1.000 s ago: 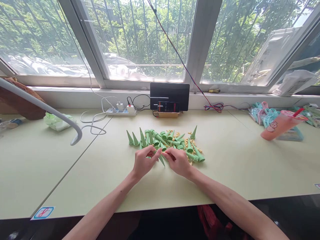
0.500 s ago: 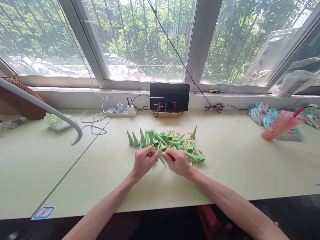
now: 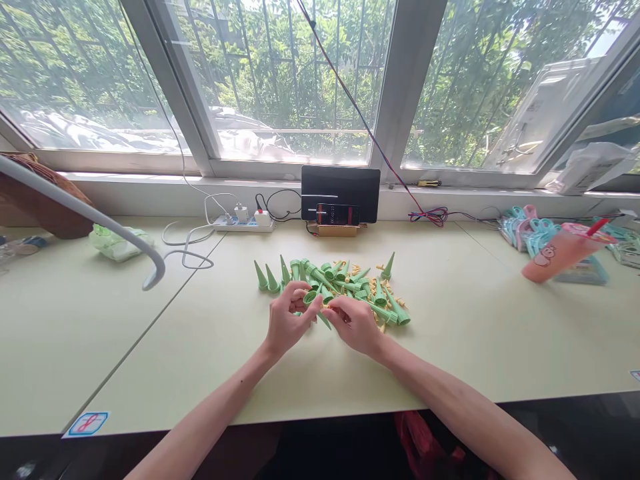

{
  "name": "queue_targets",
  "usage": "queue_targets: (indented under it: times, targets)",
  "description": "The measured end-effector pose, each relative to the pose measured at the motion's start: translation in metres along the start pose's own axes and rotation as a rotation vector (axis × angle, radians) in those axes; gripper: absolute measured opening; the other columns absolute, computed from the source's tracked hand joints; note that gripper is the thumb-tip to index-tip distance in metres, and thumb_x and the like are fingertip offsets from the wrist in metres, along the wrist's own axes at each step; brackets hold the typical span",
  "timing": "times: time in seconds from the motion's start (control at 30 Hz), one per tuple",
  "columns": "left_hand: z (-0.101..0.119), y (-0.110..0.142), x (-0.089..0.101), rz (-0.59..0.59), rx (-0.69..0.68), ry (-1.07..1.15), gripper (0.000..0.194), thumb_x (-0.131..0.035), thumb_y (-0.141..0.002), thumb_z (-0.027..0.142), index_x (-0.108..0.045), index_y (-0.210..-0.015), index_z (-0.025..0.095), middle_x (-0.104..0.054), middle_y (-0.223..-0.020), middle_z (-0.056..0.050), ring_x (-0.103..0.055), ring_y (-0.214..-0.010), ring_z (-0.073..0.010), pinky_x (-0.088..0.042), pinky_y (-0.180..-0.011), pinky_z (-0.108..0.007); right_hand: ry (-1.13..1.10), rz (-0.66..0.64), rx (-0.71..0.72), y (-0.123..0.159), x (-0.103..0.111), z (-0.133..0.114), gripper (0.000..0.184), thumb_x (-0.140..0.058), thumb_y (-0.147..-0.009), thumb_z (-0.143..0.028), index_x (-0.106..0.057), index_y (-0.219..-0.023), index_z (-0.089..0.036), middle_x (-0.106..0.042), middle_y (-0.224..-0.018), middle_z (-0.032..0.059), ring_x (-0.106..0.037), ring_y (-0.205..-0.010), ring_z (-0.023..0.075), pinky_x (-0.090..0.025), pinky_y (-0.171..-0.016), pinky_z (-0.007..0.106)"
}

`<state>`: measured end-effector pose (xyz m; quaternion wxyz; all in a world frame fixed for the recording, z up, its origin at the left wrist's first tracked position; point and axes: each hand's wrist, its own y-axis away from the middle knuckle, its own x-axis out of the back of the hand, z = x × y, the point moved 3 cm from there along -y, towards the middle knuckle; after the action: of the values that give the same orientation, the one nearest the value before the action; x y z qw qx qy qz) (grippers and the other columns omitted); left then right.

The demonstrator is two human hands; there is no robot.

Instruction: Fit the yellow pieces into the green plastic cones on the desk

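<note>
A heap of green cone-shaped spikes [image 3: 345, 283] mixed with small yellow pieces [image 3: 373, 285] lies in the middle of the pale green table [image 3: 475, 333]. Just in front of the heap, my left hand [image 3: 287, 320] is closed on one green spike [image 3: 315, 308], open end up and tip pointing down to the right. My right hand [image 3: 355, 322] is right beside it, its fingers pinched at that same spike; whether a yellow piece sits in the pinch I cannot make out. A few spikes [image 3: 265, 279] stand upright at the heap's left edge.
A phone on a stand [image 3: 337, 217] and a dark panel [image 3: 340, 190] sit at the window sill behind the heap. A power strip [image 3: 243, 223] with cables is at the back left, a curved white tube [image 3: 90, 220] on the left. Pink cup [image 3: 563, 252] and pastel clips [image 3: 525, 227] at right.
My left hand has turned the spike so that its open end now points up, and lifted a little. My right hand has stayed pinched next to it.
</note>
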<state>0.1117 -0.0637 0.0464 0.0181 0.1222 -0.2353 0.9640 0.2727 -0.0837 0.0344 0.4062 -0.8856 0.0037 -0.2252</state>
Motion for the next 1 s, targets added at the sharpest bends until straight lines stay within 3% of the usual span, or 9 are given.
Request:
queue_targets:
  times: [0.37,0.73,1.0]
  targets:
    - [0.0059,-0.0068,0.0025,-0.003,0.104,0.181,0.023,-0.062,-0.088,0.037,-0.065,-0.094,0.015,-0.062,-0.064,0.001,-0.061,-0.043,-0.0114,-0.052,-0.040,-0.022,0.060,-0.078,-0.087,0.0000,-0.0019,0.0021,0.022,-0.059,-0.094,-0.036,-0.063,-0.083,-0.017,-0.058,-0.067,-0.0007,-0.042,-0.051,0.0093,-0.036,-0.053,0.023]
    - [0.0058,-0.0081,0.0030,-0.016,0.167,0.316,0.026,-0.061,-0.089,0.040,-0.061,-0.091,0.015,-0.064,-0.066,0.000,-0.061,-0.045,-0.0138,-0.052,-0.040,-0.025,0.070,-0.107,-0.088,-0.0013,-0.0020,0.0014,0.024,-0.055,-0.096,-0.031,-0.066,-0.079,-0.018,-0.055,-0.069,-0.0001,-0.040,-0.053,0.0094,-0.034,-0.054,0.024]
    - [0.0031,-0.0088,0.0008,-0.096,0.232,0.364,0.028,-0.062,-0.089,0.043,-0.055,-0.084,0.017,-0.061,-0.065,0.001,-0.062,-0.046,-0.0151,-0.051,-0.040,-0.026,-0.028,0.013,-0.147,0.0003,0.0012,0.0049,0.027,-0.052,-0.097,-0.029,-0.063,-0.076,-0.017,-0.056,-0.062,-0.0002,-0.044,-0.053,0.0109,-0.036,-0.053,0.025]
